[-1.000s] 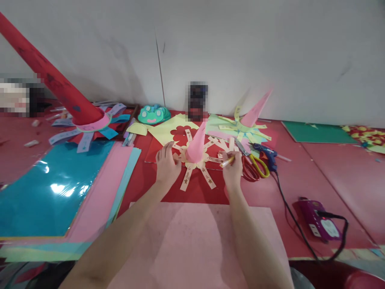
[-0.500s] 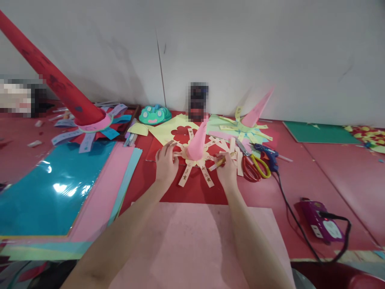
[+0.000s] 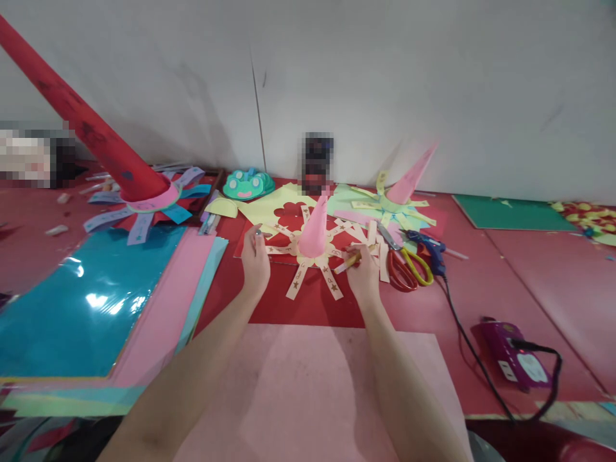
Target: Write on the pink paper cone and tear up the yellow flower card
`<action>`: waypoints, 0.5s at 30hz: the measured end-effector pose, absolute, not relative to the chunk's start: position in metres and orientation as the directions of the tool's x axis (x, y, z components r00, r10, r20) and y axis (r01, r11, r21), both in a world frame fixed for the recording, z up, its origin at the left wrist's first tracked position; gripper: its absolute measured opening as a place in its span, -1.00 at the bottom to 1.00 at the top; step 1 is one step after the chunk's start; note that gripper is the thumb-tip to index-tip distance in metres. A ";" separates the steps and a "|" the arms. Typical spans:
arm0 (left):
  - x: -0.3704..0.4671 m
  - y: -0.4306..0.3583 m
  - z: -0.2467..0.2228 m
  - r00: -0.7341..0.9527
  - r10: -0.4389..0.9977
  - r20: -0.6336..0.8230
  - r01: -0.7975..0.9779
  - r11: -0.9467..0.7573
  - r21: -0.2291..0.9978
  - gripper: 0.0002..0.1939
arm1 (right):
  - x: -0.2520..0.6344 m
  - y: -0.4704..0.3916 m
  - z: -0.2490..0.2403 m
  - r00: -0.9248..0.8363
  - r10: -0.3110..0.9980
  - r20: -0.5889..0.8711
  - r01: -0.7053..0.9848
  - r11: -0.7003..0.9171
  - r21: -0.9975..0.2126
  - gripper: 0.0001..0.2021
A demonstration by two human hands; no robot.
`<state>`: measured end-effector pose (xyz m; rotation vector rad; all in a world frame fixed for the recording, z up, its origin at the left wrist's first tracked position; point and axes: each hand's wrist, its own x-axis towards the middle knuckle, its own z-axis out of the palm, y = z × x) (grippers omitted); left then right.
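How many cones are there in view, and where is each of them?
3: the red cone at the left, the near pink cone in the middle, and the far pink cone beyond the scissors. None looks hidden.

Open gap between hands (image 3: 308,268), but pink cone (image 3: 314,232) upright midway.

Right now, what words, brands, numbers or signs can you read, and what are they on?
No word, brand or number reads clearly.
Cream paper strips around the pink paper cone: brown stars; the handwriting is too small.
Yellow paper strips at the back: marks too small.
Lavender paper strips: marks too blurred.
White oval label on the purple plastic box: unreadable.
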<state>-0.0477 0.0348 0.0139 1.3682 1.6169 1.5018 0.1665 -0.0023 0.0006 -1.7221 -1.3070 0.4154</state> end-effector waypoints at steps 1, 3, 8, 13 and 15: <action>-0.047 0.034 0.015 -0.345 0.908 0.237 0.309 -0.129 0.942 -0.70 | 0.166 -0.002 0.001 0.384 0.891 0.240 0.586 -0.035 -0.809 -0.87; -0.046 0.034 0.016 -0.345 0.916 0.206 0.343 -0.081 0.936 -0.72 | 0.166 -0.002 0.001 0.387 0.888 0.247 0.596 -0.037 -0.802 -0.89; -0.045 0.034 0.016 -0.224 0.952 0.211 0.462 -0.087 0.883 -0.57 | 0.166 -0.002 0.001 0.368 0.881 0.297 0.635 -0.005 -0.773 -0.89; -0.046 0.033 0.020 -0.023 0.917 0.398 0.418 -0.353 0.837 -0.66 | 0.167 -0.004 0.005 0.373 0.886 0.276 0.644 -0.033 -0.764 -0.90; -0.045 0.035 0.020 -0.014 0.912 0.410 0.355 -0.379 0.855 -0.73 | 0.167 -0.004 0.007 0.391 0.881 0.266 0.643 -0.055 -0.764 -0.87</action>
